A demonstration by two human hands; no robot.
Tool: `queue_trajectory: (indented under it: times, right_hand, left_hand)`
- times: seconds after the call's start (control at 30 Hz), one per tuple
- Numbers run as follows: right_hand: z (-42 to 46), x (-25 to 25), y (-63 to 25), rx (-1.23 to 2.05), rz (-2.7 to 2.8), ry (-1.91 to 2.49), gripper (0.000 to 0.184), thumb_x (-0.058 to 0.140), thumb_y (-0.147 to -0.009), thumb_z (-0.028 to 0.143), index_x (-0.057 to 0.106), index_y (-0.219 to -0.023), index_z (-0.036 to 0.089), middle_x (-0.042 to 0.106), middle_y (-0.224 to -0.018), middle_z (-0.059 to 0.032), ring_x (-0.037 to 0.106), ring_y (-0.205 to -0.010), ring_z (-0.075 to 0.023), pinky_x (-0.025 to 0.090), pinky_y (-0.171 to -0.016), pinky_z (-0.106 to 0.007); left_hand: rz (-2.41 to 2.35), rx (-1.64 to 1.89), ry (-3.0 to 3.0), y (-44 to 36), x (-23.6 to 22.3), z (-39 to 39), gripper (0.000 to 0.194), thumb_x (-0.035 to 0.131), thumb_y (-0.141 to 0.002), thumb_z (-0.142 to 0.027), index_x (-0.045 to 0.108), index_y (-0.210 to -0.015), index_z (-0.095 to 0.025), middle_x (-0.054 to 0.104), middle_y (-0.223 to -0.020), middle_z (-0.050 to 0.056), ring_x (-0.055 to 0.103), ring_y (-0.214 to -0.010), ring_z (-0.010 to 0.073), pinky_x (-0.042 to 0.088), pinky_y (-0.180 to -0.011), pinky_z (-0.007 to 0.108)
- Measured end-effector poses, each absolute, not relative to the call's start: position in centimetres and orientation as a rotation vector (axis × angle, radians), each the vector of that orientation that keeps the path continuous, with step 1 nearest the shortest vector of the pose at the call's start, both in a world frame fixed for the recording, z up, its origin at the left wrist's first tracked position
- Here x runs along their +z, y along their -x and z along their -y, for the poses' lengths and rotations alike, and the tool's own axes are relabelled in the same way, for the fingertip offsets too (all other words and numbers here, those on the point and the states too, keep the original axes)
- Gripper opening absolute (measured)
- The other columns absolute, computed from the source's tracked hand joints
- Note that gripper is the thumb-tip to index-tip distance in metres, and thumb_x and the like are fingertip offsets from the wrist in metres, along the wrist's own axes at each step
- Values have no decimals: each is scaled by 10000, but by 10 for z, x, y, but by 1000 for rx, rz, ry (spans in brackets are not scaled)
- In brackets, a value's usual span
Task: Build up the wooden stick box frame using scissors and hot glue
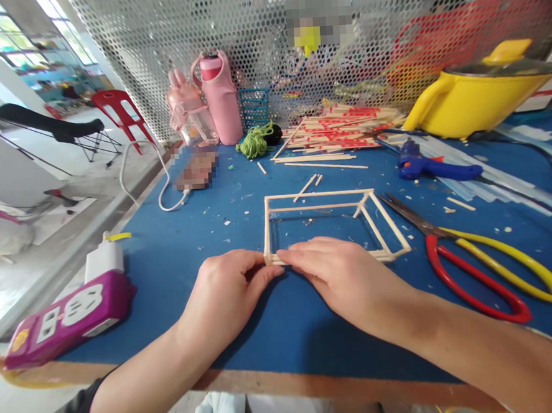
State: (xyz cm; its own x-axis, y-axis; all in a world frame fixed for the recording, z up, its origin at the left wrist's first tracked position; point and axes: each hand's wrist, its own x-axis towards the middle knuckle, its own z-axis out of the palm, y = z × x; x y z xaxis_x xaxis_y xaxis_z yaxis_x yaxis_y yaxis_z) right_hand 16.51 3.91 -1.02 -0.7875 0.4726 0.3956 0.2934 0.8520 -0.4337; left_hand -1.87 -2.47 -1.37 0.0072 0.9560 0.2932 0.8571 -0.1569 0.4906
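Note:
A box-shaped frame of thin wooden sticks [319,195] rests on the blue tabletop in front of me. My left hand [232,287] pinches its near left corner between thumb and fingers. Close beside it, my right hand [340,268] has its fingers pressed together on the near bottom stick, covering part of it. To the right of the frame lie scissors [434,229] with one red and one yellow handle, blades apart and pointing toward the frame. A few short stick pieces [305,187] lie just behind the frame.
At the back are a pile of sticks [337,131], green yarn [256,140], a pink bottle [223,104] and a yellow pot [479,97]. A blue glue gun [435,167] lies right, by clear glue sticks [503,177]. A purple power strip [72,318] sits left.

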Motion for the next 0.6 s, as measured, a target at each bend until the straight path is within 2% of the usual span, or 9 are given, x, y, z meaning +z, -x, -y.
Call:
queue_trajectory:
  times: [0.17, 0.3, 0.4, 0.47, 0.53, 0.6]
  right_hand:
    - [-35, -7, -166, 411, 2574, 636, 246, 515, -904, 179, 637, -1117, 170, 700, -1054, -69, 618, -981, -207, 496, -884, -392]
    - [-31, -1, -170, 313, 2410, 655, 385, 535, -859, 138, 531, -1244, 137, 653, -1145, -93, 575, -1060, -208, 475, -934, -385]
    - [-31, 9, -176, 262, 2196, 693, 455, 490, -851, 85, 467, -1297, 174, 624, -1185, -83, 584, -1041, -189, 484, -914, -356]
    - [-30, 22, -185, 261, 2031, 690, 425, 505, -834, 84, 502, -1245, 195, 636, -1114, -78, 605, -963, -192, 502, -868, -364]
    - [-24, 36, -199, 270, 1826, 677, 324, 540, -809, 94, 572, -1111, 207, 638, -961, -62, 613, -820, -182, 525, -759, -350]
    - [-8, 48, -220, 312, 1713, 721, 236, 577, -791, 115, 601, -991, 239, 609, -860, -44, 589, -708, -171, 516, -631, -325]
  left_hand:
    - [-1929, 847, -2089, 19, -13, 26, 181, 606, -828, -351, 704, -763, -213, 676, -633, -24, 579, -534, 117, 428, -556, 220]
    - [-1953, 836, -2062, 18, -14, 25, 206, 606, -820, -387, 668, -759, -200, 642, -633, -22, 552, -539, 116, 413, -547, 227]
    - [-1957, 783, -2019, 20, -14, 23, 253, 634, -780, -454, 640, -788, -202, 627, -676, -19, 553, -581, 124, 427, -572, 239]
    - [-1961, 800, -1988, 22, -12, 26, 315, 665, -738, -490, 618, -858, -203, 618, -742, -11, 552, -616, 130, 445, -588, 248]
    - [-1987, 911, -1959, 23, -10, 35, 361, 680, -725, -485, 579, -924, -202, 588, -784, -7, 542, -640, 130, 457, -593, 249]
    - [-2029, 1098, -1919, 19, -7, 50, 302, 666, -759, -423, 538, -922, -203, 539, -752, -19, 511, -622, 119, 452, -587, 243]
